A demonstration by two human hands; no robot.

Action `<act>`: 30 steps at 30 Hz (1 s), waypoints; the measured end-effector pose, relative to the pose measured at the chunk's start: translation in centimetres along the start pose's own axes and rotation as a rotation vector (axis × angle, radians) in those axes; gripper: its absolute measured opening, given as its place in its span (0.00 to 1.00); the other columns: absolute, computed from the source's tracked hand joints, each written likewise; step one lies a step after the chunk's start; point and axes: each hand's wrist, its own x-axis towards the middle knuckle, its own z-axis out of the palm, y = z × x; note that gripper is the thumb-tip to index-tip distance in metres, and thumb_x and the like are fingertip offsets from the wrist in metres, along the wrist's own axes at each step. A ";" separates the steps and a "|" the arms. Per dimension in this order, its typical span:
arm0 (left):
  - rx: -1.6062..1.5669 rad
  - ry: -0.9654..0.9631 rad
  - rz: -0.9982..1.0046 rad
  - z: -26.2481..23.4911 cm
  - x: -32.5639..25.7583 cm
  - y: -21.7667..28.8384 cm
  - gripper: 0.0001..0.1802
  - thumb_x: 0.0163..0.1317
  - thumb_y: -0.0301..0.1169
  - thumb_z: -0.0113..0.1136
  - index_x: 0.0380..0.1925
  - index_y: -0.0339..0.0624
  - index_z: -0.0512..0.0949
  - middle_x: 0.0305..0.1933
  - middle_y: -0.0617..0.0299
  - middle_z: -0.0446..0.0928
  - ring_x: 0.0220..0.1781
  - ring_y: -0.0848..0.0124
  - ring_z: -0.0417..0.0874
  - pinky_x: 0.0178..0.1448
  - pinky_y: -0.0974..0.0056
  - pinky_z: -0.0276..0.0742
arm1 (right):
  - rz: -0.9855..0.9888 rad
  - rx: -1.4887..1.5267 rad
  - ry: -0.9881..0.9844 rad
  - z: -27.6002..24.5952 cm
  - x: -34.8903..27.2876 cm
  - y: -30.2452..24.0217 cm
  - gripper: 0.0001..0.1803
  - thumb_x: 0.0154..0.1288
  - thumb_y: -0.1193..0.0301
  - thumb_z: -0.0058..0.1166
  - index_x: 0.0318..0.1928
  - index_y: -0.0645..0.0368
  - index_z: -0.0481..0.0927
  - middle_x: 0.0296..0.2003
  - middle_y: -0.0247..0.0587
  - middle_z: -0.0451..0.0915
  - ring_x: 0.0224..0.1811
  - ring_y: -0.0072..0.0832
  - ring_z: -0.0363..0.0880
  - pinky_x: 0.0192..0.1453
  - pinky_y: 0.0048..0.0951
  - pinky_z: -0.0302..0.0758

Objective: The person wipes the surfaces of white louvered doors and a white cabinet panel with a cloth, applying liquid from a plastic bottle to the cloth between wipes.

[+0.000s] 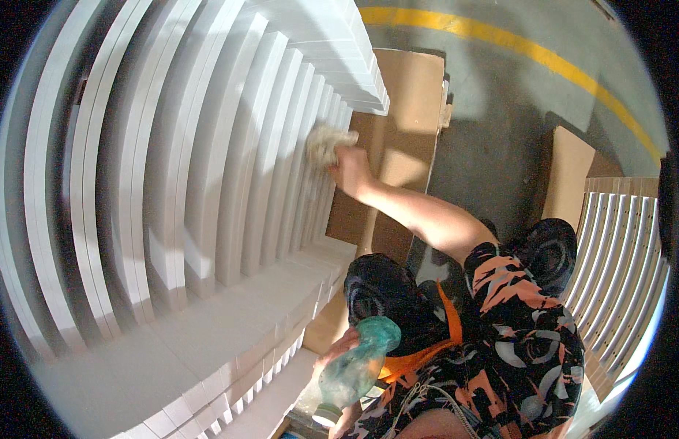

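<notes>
My right hand (352, 174) reaches out to the far ends of several stacked white panels (270, 154). Bunched in its closed fingers is a pale, off-white cloth (325, 144), which lies against the panel edges. Close to my body, my left hand (338, 346) is wrapped round a see-through green plastic bottle (350, 373). The bottle is tilted, its white cap pointing down toward the lower edge. Most of the left hand is hidden behind the bottle.
Brown cardboard (409, 95) lies on the grey floor (493, 139) beyond the panels. A yellow line (515, 45) curves across the floor. On the right stands another stack of white slats (621, 256) with cardboard at it. White blocks (208, 351) edge the near side.
</notes>
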 end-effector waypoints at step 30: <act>-1.026 0.005 -0.140 7.5 4.7 -2.5 0.20 0.47 0.25 0.73 0.43 0.38 0.83 0.42 0.59 0.84 0.44 0.73 0.84 0.51 0.67 0.79 | -1.689 -0.505 0.910 -27.0 8.9 -46.7 0.16 0.45 0.72 0.60 0.39 0.57 0.80 0.36 0.47 0.78 0.43 0.43 0.78 0.44 0.42 0.78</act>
